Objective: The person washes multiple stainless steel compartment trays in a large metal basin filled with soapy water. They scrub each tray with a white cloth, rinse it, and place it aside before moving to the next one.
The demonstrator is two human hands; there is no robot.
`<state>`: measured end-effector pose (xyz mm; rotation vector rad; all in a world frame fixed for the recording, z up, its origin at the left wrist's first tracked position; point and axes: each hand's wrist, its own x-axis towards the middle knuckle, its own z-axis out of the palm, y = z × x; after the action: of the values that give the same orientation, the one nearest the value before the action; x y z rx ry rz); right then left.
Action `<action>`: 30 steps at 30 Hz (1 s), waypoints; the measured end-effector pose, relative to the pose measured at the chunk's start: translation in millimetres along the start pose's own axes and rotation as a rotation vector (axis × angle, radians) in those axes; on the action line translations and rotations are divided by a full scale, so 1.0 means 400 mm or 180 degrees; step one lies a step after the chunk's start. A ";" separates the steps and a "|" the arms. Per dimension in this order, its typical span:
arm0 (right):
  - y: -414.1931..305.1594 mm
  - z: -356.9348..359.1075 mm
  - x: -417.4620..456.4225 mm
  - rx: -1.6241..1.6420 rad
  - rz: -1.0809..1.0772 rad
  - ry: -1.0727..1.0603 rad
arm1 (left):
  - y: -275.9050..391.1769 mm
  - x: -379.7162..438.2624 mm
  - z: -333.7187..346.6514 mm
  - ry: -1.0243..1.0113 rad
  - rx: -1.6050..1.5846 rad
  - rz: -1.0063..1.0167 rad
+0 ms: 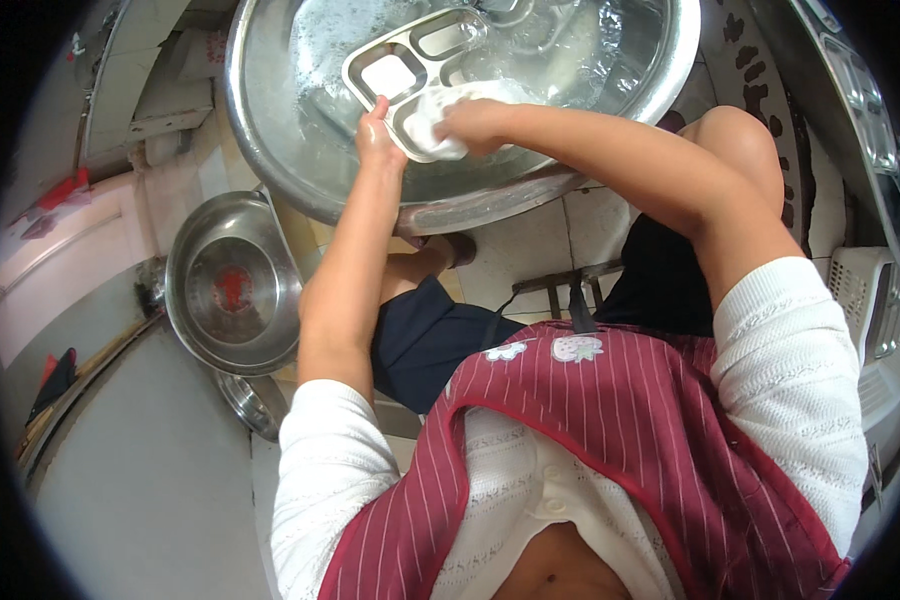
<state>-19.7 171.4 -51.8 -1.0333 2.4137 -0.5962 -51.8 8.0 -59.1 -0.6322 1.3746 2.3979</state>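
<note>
A large round metal basin [450, 217] of soapy water stands before me. My left hand [379, 139] grips the lower left edge of a compartmented stainless steel tray [360, 71], thumb on top, tilted over the water. On the tray's near compartment, my right hand [476, 126] presses a white cloth [439, 142], which looks wet; its fingers are curled into it. More metalware lies in the water at the basin's far side, blurred by suds and glare.
On the left, an empty steel bowl [202, 300] with a red mark rests above a smaller metal bowl [251, 405]. A white plastic basket [859, 292] and a rack of metal trays [862, 105] stand at the right. A low metal frame [555, 285] is between my legs.
</note>
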 end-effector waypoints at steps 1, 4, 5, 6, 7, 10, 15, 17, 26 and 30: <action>0.019 0.011 -0.015 -0.0161 0.0432 0.0196 | -0.009 0.015 -0.015 0.0006 0.0130 -0.0086; 0.083 -0.002 -0.011 -0.0243 0.0949 0.0032 | -0.053 0.029 -0.029 0.0376 0.1045 -0.1076; 0.089 0.003 -0.021 -0.0121 0.1152 0.0222 | -0.071 0.028 -0.028 0.0554 0.1438 -0.1526; 0.100 0.008 -0.016 -0.0090 0.1224 0.0239 | -0.093 0.027 -0.025 0.0392 0.2023 -0.1912; 0.108 0.014 -0.010 -0.0060 0.1296 0.0258 | -0.110 0.026 -0.015 0.0142 0.2295 -0.2201; 0.104 0.014 -0.001 -0.0141 0.1259 0.0087 | -0.168 0.088 -0.015 0.0359 0.3102 -0.1554; 0.124 0.022 -0.003 -0.0124 0.1299 -0.0519 | -0.222 0.103 0.127 0.0114 0.3028 -0.1749; 0.139 0.022 0.000 0.0149 0.1462 -0.0089 | -0.206 0.135 0.118 0.0134 0.2828 -0.1236; 0.123 -0.015 0.003 0.0290 0.1448 0.0160 | 0.033 -0.053 0.167 -0.0023 0.4596 0.2647; 0.109 -0.046 -0.012 0.0349 0.1829 0.0685 | 0.047 -0.155 0.167 -0.0234 0.4813 0.3804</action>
<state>-51.3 206.3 -59.7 -0.2075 2.6535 -0.6408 -22.3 53.9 16.4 0.8658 3.2771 0.8997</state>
